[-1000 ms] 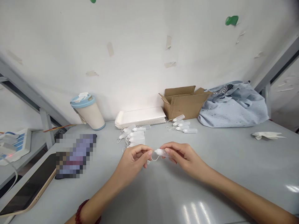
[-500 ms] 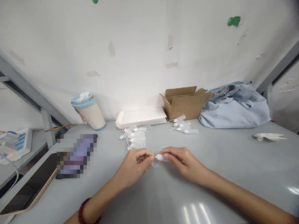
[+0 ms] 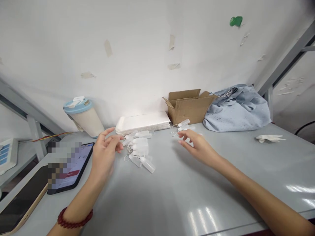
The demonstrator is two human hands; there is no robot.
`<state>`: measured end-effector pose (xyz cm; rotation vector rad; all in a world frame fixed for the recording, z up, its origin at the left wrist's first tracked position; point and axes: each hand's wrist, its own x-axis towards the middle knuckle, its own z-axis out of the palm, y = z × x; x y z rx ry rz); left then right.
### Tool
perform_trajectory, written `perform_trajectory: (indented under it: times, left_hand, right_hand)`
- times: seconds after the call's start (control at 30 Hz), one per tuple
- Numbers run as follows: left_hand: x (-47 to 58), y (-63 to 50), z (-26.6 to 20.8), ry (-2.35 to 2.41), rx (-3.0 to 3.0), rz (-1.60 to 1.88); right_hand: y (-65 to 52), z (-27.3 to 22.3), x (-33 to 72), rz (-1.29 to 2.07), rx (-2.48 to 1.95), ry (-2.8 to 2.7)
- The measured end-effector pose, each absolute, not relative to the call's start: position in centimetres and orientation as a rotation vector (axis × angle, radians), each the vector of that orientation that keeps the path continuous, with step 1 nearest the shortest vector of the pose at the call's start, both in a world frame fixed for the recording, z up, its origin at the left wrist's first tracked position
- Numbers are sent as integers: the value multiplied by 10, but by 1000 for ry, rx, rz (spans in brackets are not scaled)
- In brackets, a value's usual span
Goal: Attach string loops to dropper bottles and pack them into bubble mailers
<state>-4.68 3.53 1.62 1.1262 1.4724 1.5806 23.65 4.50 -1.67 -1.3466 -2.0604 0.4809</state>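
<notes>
My left hand is raised beside the left heap of small clear plastic dropper bottles, fingers loosely curled and apart, holding nothing. Thin white loops hang from the bottles' necks. One bottle lies tilted at the near end of that heap. Over the smaller right group of dropper bottles, my right hand hovers with thumb and fingers parted, nothing visible between them. It hides part of that group.
Behind the bottles lie a stack of white envelopes and an open cardboard box. A blue cloth bag and a crumpled tissue are at right. A tumbler and two phones, one lit, one dark, are at left.
The dropper bottle my hands held now lies at the near end of the left heap. My left hand has moved left, my right hand forward to the right group. The camera view has shifted.
</notes>
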Motion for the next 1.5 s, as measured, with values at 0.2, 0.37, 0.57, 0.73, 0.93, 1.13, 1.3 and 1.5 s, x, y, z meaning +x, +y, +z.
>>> perform_trajectory:
  times: [0.2,0.37,0.57,0.73,0.93,1.13,1.3,1.5]
  left_hand:
    - [-38,25,5,1533,1660,1304]
    - [-26,13,-18,1284,2806,1027]
    - [-22,11,-22,1143,3005,904]
    - [-25,13,-20,1180,2980,934]
    - [-22,9,-22,1175,3000,888]
    - [-23,11,-22,1190,2987,869]
    - [-22,9,-22,1208,2912,828]
    - [-14,3,-13,1307,2331,693]
  right_hand:
    - [60,-16,258,71,-1756,-2242]
    - [65,-15,266,38,-1896,-2254]
    - [68,-17,266,24,-2042,-2253]
    - [68,-15,268,46,-2113,-2230]
    - [64,-11,263,242,-1982,-2256]
    - [60,-17,260,437,-1851,-2242]
    - [43,-2,244,745,-1477,-2242]
    - [19,6,221,1146,-1103,-2110]
